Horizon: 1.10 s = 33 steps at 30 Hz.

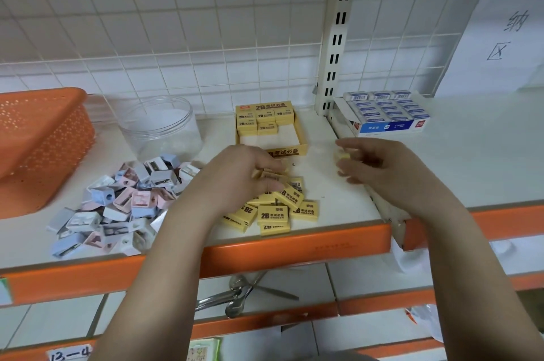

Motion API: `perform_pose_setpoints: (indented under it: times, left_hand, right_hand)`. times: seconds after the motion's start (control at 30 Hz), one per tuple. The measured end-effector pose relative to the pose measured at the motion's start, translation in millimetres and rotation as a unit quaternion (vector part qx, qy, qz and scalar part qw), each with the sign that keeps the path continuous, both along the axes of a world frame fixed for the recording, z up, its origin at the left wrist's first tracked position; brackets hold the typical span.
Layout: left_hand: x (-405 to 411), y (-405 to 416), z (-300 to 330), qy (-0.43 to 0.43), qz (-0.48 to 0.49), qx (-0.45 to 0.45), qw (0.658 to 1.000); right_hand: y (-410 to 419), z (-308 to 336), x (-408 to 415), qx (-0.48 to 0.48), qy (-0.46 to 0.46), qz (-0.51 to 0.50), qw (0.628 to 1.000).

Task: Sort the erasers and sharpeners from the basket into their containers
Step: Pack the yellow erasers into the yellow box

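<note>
**Shelf inventory: erasers and sharpeners part-sorted**

A white shelf [338,196] with an orange front edge is seen from above.

- Orange basket [38,137]: tipped on its side at the left end of the shelf, near the back.
- Clear round jar [160,125]: set upright just right of the basket, toward the back edge; no lid is seen on it.
- Pile of sharpeners [117,207]: pink, blue and white pieces heaped loosely in front of the jar, reaching the front edge at the left.
- Yellow eraser box [272,128]: an open tray at the back middle of the shelf. A few yellow erasers are stacked in its rear part; its front part shows a bare white floor.
- Loose yellow erasers [273,210]: a heap marked "2B" near the front edge, just in front of the yellow box.
- Blue-and-white eraser box [385,115]: filled with neat rows, placed at the back on the adjoining shelf section to the right.
- Left hand [244,175]: laid on top of the loose heap, fingers curled round several yellow erasers, which are grasped.
- Right hand [379,166]: held above the shelf to the right of the yellow box, blurred; a small yellow piece [343,154] is pinched at its fingertips.
- Metal utensils [235,296]: seen on the lower shelf beneath.
</note>
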<state>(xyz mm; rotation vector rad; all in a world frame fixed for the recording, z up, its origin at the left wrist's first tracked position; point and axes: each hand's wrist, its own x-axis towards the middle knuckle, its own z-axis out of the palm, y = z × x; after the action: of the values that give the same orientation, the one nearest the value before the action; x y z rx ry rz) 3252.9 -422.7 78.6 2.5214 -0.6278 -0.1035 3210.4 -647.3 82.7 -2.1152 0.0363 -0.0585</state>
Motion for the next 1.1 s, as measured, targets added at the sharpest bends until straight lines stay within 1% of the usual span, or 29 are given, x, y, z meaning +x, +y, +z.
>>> perform_pose_setpoints:
  times: [0.07,0.1,0.13,0.2,0.33,0.43,0.53,0.63,0.87,0.93,1.07,1.1]
  left_hand:
    - [-0.8,-3.9,-2.6,0.017,-0.013,0.047,0.999]
    - [-1.2,-5.9,-4.2,0.024,-0.017,0.068,0.997]
    - [-1.4,-7.8,-5.4,0.027,-0.019,0.082,0.996]
    - [-0.9,-10.3,-7.6,0.016,-0.022,0.091,0.995]
    - [-1.0,-12.6,-10.2,-0.004,-0.022,0.085,0.996]
    - [-4.5,-9.4,-10.6,-0.021,-0.002,0.039,0.999]
    - [-7.9,-1.5,-9.0,-0.055,0.031,-0.002,0.998]
    - [-6.8,8.5,-7.9,-0.082,0.066,-0.026,0.994]
    - [-3.0,29.5,-6.7,-0.114,0.138,-0.039,0.983]
    - [-2.1,34.0,-6.8,-0.124,0.147,-0.051,0.980]
    - [-0.8,41.9,-6.4,-0.128,0.164,-0.050,0.977]
    - [-0.1,43.8,-6.3,-0.129,0.167,-0.048,0.976]
  right_hand:
    - [2.0,2.4,-2.6,0.122,-0.002,-0.018,0.992]
    - [3.2,2.7,-4.0,0.168,0.002,-0.028,0.985]
    - [3.6,2.0,-4.9,0.197,0.008,-0.035,0.980]
    - [3.5,-1.1,-6.1,0.213,0.013,-0.043,0.976]
    - [3.1,-6.0,-6.5,0.189,0.009,-0.048,0.981]
    - [4.0,-6.9,-6.2,0.165,-0.002,-0.039,0.986]
    - [6.7,-7.3,3.0,0.133,-0.027,-0.047,0.990]
    - [10.9,-5.3,23.8,0.150,-0.034,-0.057,0.986]
    - [35.0,2.1,95.9,0.066,-0.057,-0.014,0.996]
    - [41.6,3.8,117.7,0.030,-0.042,0.014,0.999]
    - [47.6,0.5,155.3,-0.010,0.032,0.044,0.998]
    - [46.6,0.0,163.1,-0.040,0.037,0.053,0.997]
